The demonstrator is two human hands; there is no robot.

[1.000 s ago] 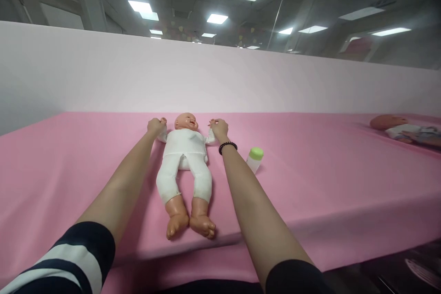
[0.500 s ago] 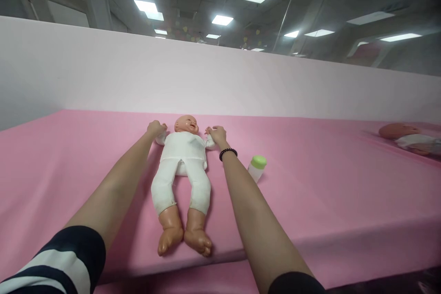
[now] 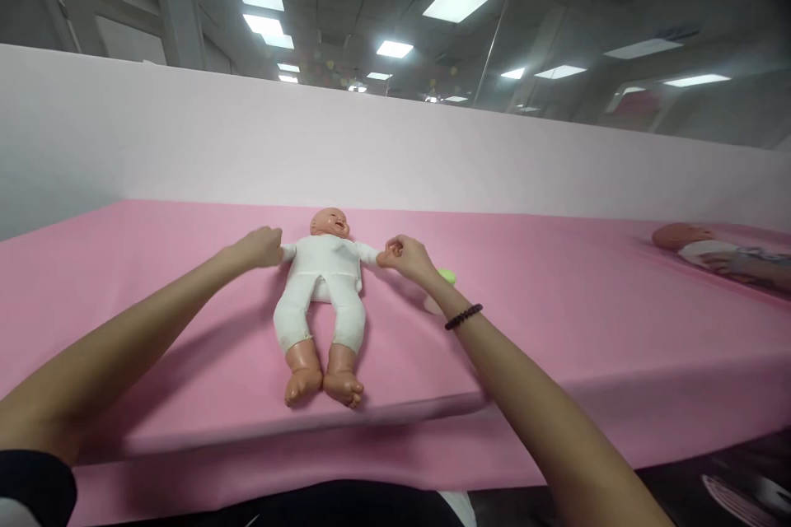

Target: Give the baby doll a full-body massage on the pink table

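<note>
A baby doll (image 3: 326, 259) with a white cloth body lies on its back on the pink-covered table (image 3: 556, 288), feet toward me. My left hand (image 3: 263, 247) is closed around the doll's hand on the left, which is hidden inside my fingers. On the other side, my right hand (image 3: 408, 255) grips the doll's other hand between thumb and fingers. Both doll arms are stretched out sideways. Behind my right wrist, which wears a dark bead bracelet (image 3: 463, 316), a bottle with a green cap (image 3: 447, 275) is partly covered.
A second doll (image 3: 710, 251) lies at the far right of the table. A white low wall (image 3: 383, 148) runs along the back, with glass above it. The table's front edge is close to my body.
Both my hands have moved outward and toward me, drawing the doll's arms from raised beside its head to straight out sideways. My right forearm now covers part of the bottle.
</note>
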